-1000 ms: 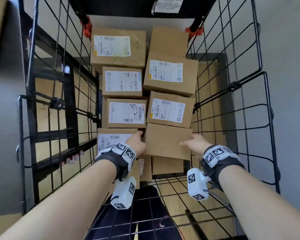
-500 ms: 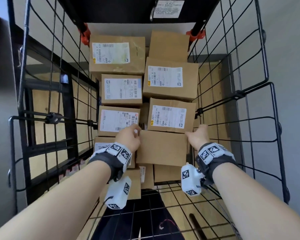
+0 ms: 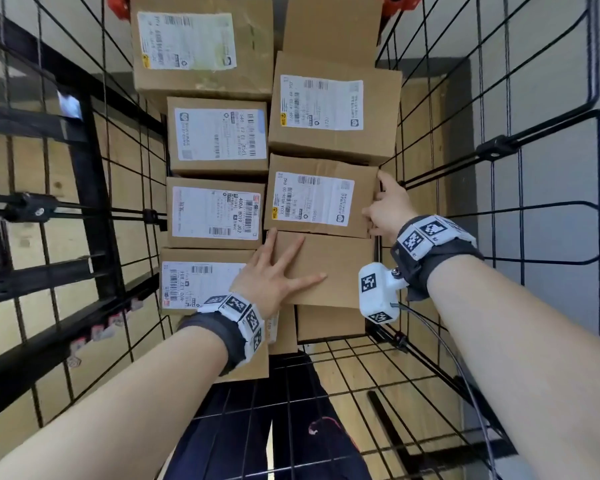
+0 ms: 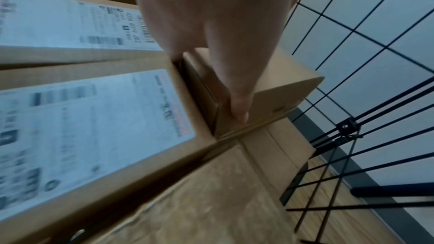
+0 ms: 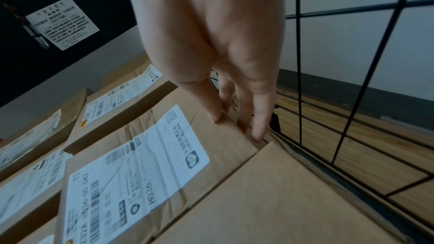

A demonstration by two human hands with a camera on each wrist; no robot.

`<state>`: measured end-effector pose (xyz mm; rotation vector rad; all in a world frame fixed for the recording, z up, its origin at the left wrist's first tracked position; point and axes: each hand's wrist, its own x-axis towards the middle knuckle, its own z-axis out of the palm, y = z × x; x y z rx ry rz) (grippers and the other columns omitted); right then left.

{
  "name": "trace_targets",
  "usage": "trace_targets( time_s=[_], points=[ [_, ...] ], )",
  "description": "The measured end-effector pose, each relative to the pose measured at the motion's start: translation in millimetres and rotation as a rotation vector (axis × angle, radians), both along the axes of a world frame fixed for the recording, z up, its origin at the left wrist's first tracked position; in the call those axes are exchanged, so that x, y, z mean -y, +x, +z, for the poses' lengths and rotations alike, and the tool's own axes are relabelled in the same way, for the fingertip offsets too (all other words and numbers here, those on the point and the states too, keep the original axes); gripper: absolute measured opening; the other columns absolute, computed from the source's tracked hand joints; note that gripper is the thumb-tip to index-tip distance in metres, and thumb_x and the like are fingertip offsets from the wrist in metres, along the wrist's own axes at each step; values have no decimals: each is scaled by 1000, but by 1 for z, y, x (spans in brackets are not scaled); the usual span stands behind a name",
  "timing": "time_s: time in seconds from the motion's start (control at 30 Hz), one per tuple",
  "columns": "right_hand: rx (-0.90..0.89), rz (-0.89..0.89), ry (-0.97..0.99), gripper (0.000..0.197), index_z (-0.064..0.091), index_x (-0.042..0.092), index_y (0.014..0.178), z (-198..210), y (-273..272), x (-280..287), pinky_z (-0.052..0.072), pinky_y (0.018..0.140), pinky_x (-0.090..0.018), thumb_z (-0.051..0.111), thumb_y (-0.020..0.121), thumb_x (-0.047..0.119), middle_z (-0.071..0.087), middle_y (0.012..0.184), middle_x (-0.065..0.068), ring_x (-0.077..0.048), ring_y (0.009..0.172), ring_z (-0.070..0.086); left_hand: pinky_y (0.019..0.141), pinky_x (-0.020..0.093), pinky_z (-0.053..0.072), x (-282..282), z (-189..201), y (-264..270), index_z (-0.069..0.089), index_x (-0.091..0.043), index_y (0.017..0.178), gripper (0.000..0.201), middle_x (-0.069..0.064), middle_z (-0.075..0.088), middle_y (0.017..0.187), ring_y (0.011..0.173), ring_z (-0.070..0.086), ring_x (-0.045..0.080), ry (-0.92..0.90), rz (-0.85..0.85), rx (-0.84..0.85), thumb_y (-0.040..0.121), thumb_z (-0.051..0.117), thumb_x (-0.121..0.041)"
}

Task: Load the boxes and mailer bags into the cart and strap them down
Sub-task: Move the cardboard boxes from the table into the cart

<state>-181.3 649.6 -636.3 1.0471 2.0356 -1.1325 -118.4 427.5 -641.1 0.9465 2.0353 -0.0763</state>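
The plain brown cardboard box with no label [image 3: 329, 268] sits in the right-hand stack inside the black wire-mesh cart [image 3: 499, 147], directly below the brown cardboard box with a white shipping label [image 3: 321, 197]; the left hand [image 3: 274, 275] lies flat on the plain box's face, fingers straight and spread; the right hand [image 3: 388, 207] grasps the labelled box's right edge, beside the cart's side mesh. The left wrist view shows the left hand [image 4: 211, 25] with a fingertip down in the gap beside the plain box [image 4: 281, 81]; the right wrist view shows the right hand [image 5: 211, 34] with its thumb on the labelled face and its fingers down the box's side.
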Motion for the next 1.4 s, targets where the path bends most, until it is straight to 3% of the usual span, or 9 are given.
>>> trace_targets(
  time_s=[0.17, 0.37, 0.53, 0.73, 0.87, 1.0, 1.1, 1.2, 1.4],
  points=[
    [20, -4, -57, 69, 28, 27, 148, 12, -3, -13, 51, 93, -43, 46, 91, -7, 43, 144, -7, -23, 118, 51, 112, 47, 29, -30, 8, 11, -13, -61, 136, 94, 2, -38, 150, 136, -27, 48, 16, 109, 28, 91, 38, 4],
    [90, 19, -56, 68, 28, 14, 147, 15, 7, -7, 45, 102, -42, 62, 89, 19, 50, 135, -10, -26, 120, 52, 110, 46, 26, -32, 17, -16, 15, -41, 145, 63, 16, 5, 155, 139, 18, 36, 120, 216, -209, 90, 42, -55],
    [95, 68, 5, 50, 38, 5, 141, 6, 6, -7, 43, 86, -27, 55, 94, 12, 53, 132, -13, -27, 114, 54, 118, 45, 12, -24, 12, -59, 1, -26, 150, 73, 21, -4, 156, 145, -1, 37, 72, 763, -154, 92, 46, -30],
    [105, 14, 37, 46, 43, 8, 137, -1, 1, -15, 50, 91, -34, 49, 92, 5, 59, 124, -14, -28, 107, 59, 113, 34, 27, -38, 12, -68, 11, -17, 150, 66, 9, 30, 150, 139, 23, 26, 226, 804, -50, 93, 43, -21],
    [75, -65, 20, 34, 49, 8, 127, 10, -2, -17, 46, 79, -29, 47, 94, 4, 57, 93, 1, -20, 90, 56, 98, 35, 43, -37, 14, -78, 23, -21, 146, 60, 7, 51, 128, 121, 43, 23, 221, 755, -44, 91, 45, -18],
    [30, -116, 29, 63, 22, 12, 149, 18, -9, -12, 41, 93, -31, 52, 93, 9, 54, 131, -8, -25, 115, 54, 97, 37, 44, -34, 17, -98, 37, -18, 140, 55, 10, 45, 131, 121, 43, 28, 265, 743, -280, 87, 51, -17],
    [-45, -151, 5, 76, 11, 19, 152, 18, -19, -9, 36, 104, -33, 56, 92, 10, 38, 149, -8, -24, 131, 44, 116, 41, 24, -30, 12, -113, 19, -21, 149, 66, 11, 17, 155, 142, 20, 29, 264, 748, -260, 90, 49, -19],
    [-55, -127, 11, 70, 13, 19, 151, 19, -27, -10, 36, 105, -33, 51, 94, 7, 35, 151, -5, -23, 132, 41, 121, 39, 6, -26, 3, -119, 3, -22, 152, 69, 4, 5, 160, 147, 2, 23, 254, 740, -136, 95, 42, -20],
    [-79, -110, 115, 53, 35, 15, 142, 27, -43, -15, 47, 97, -35, 49, 92, 6, 53, 134, -4, -19, 110, 55, 121, 33, 9, -19, 12, -129, 19, -22, 150, 58, 1, 21, 157, 147, 9, 22, 312, 707, -183, 95, 39, -18]
  ],
)
